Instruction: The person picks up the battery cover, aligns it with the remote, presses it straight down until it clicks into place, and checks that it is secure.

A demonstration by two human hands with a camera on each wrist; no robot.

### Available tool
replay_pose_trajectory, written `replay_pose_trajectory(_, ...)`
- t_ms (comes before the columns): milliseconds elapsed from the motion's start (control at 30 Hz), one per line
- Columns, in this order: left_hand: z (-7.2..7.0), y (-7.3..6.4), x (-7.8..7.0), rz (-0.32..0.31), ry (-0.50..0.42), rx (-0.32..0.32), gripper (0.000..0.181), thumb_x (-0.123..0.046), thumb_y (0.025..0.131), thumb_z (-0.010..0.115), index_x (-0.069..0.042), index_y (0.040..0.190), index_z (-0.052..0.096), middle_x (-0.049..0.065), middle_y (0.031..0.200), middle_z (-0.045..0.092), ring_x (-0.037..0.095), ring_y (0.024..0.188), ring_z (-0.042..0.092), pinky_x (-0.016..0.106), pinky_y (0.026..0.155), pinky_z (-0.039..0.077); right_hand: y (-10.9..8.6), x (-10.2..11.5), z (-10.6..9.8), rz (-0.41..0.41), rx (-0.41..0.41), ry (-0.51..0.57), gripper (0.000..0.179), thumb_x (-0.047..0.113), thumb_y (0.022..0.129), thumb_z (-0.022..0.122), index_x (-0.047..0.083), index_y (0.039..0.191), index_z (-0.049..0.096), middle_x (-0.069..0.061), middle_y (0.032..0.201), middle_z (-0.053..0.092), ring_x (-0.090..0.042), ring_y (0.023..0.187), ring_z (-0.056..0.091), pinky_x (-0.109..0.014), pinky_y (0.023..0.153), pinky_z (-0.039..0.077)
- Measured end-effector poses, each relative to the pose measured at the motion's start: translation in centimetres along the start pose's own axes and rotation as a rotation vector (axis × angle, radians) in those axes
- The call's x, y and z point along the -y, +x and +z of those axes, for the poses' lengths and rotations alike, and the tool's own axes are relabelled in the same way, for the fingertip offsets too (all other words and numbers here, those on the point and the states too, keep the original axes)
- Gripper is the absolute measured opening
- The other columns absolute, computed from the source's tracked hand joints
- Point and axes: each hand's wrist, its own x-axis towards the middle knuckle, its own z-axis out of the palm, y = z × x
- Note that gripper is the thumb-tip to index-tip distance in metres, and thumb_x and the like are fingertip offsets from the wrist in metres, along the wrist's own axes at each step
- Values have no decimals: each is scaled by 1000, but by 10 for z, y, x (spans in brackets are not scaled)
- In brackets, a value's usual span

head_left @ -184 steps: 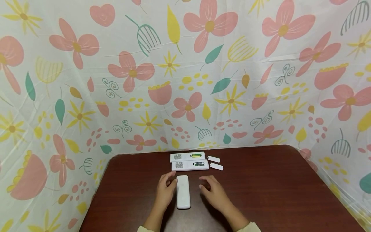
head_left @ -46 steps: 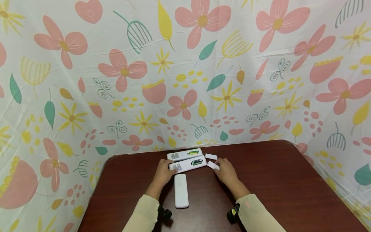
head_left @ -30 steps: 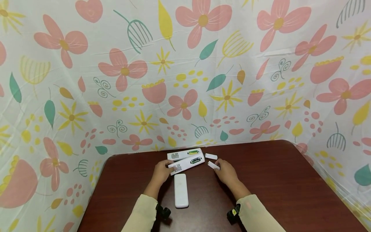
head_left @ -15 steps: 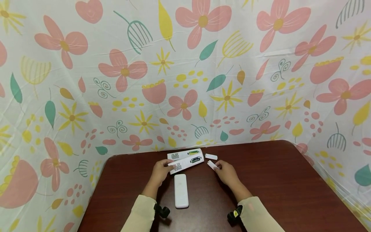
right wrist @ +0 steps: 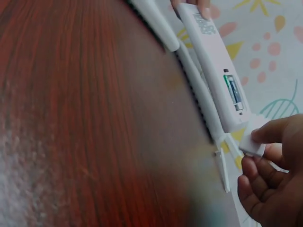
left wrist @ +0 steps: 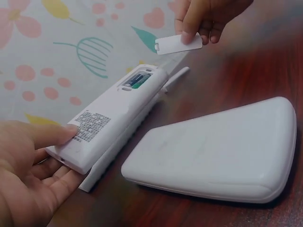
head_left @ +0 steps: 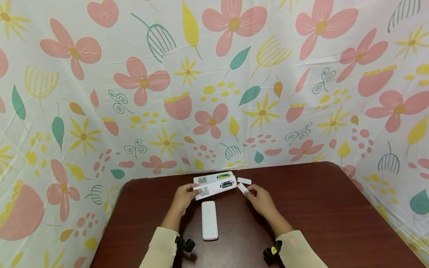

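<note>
In the head view my left hand (head_left: 182, 198) grips the left end of a white remote control (head_left: 210, 190). The thumb lies by the printed code in the left wrist view, and the fingers curl underneath. The battery compartment (left wrist: 136, 80) is uncovered, with a dark battery inside. A small white battery cover (head_left: 242, 188) is pinched between thumb and fingers of my right hand (head_left: 261, 200). In the right wrist view this battery cover (right wrist: 253, 142) is close to the remote's compartment end; whether they touch I cannot tell.
Behind lies a second white remote (head_left: 201, 179) with a yellow-green battery in its uncovered compartment, its loose cover (head_left: 246, 181) to the right. A smooth white oblong thing (head_left: 209, 220) lies nearer on the brown table (head_left: 321, 216). Flower-patterned cloth (head_left: 187, 111) hangs behind.
Over the last second the right hand has brought the battery cover left, toward the remote's end. The left hand has shifted the remote slightly. Earlier, both hands were apart beside the oblong thing.
</note>
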Motion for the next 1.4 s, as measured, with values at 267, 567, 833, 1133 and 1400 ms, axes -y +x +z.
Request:
replay_pose_trajectory(267,-1,-4,-8,25,-62,61,33,-22,91,76,-5,120,72,9,108,68,14,87,67,32,80,59,-3,5,0,-98,-39,64,8,19,94,71,13,99,71,-4,97,66,-16,84,56,-28,74,46)
replay_pose_trajectory(567,-1,-6,-11,21,-78,124,35,-21,90,77,-2,120,72,8,105,70,12,83,68,30,76,59,-4,8,-1,-191,-63,118,6,15,90,75,10,92,73,-8,115,66,-27,116,60,-48,102,44)
replay_pose_trajectory(833,0,-7,-13,12,-110,179,34,-18,92,75,-1,120,70,11,107,72,13,85,70,31,78,60,-8,11,-1,-98,68,166,6,18,93,72,13,95,73,-5,123,71,-26,124,60,-48,106,42)
replay_pose_trajectory(1133,4,-6,-12,19,-209,145,38,-13,96,68,8,127,62,16,107,73,13,85,71,33,80,62,-17,11,-2,-51,239,227,12,23,95,70,14,102,74,-6,121,72,-20,112,61,-35,93,47)
replay_pose_trajectory(1400,8,-9,-13,20,-299,85,44,-17,97,68,9,131,58,15,109,73,12,86,71,34,83,62,-33,14,5,37,289,443,23,19,95,71,-1,108,71,-20,132,64,-15,102,62,-36,80,59)
